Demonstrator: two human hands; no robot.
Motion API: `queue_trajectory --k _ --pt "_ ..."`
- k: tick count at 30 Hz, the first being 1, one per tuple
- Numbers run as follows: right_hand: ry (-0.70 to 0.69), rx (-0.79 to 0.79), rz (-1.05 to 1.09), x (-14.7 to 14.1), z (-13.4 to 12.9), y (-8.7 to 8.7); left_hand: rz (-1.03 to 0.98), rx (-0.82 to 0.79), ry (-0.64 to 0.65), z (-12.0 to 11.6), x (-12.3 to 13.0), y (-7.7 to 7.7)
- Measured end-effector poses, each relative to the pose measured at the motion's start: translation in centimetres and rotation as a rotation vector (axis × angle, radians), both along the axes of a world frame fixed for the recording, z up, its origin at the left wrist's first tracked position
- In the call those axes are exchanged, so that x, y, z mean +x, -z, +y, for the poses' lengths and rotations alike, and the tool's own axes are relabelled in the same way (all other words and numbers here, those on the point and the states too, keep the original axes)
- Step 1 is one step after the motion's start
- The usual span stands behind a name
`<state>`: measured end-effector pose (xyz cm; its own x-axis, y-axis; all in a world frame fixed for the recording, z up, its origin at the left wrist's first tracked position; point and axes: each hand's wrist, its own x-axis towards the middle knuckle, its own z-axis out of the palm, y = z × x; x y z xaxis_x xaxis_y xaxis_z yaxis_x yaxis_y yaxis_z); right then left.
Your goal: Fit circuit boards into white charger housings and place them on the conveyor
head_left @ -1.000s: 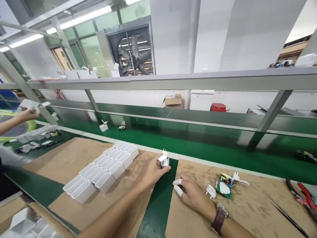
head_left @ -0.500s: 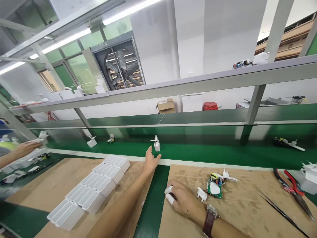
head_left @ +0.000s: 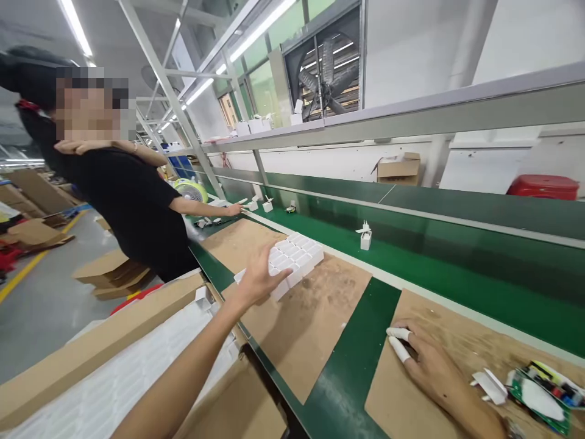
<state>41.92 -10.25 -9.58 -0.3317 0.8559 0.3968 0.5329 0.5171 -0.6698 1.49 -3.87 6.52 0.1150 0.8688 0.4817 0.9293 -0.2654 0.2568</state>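
Observation:
My left hand [head_left: 259, 275] is over the near end of a block of white plastic cases [head_left: 297, 251], its thumb and fingers spread; whether it touches them I cannot tell. On the brown mat [head_left: 384, 390] at the right rests my right hand [head_left: 423, 353], fingers curled and pressed together, two of them in white finger covers; anything under them is hidden. Right of that hand lie a white plug piece [head_left: 490, 386] and a green circuit board [head_left: 539, 399]. A white case with a plug on top [head_left: 365, 236] stands on the green belt.
A carton of white cases [head_left: 137, 366] sits at lower left. A person in black [head_left: 132, 207] stands at the left, one arm stretched to the bench. Small parts [head_left: 290, 208] lie farther along the belt. A long shelf [head_left: 411, 122] crosses above.
The view has turned left. My left hand has moved from near the case on the belt to the block of white cases. My right hand stays on its mat.

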Motion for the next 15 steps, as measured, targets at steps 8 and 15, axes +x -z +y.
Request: queue_trajectory --k 8,15 --pt "0.028 0.005 -0.025 -0.3 -0.3 -0.4 0.077 -0.357 -0.287 -2.7 -10.2 2.8" --pt "0.033 0.016 0.006 -0.4 -0.4 -0.9 0.210 0.072 -0.351 -3.1 -6.7 -1.4"
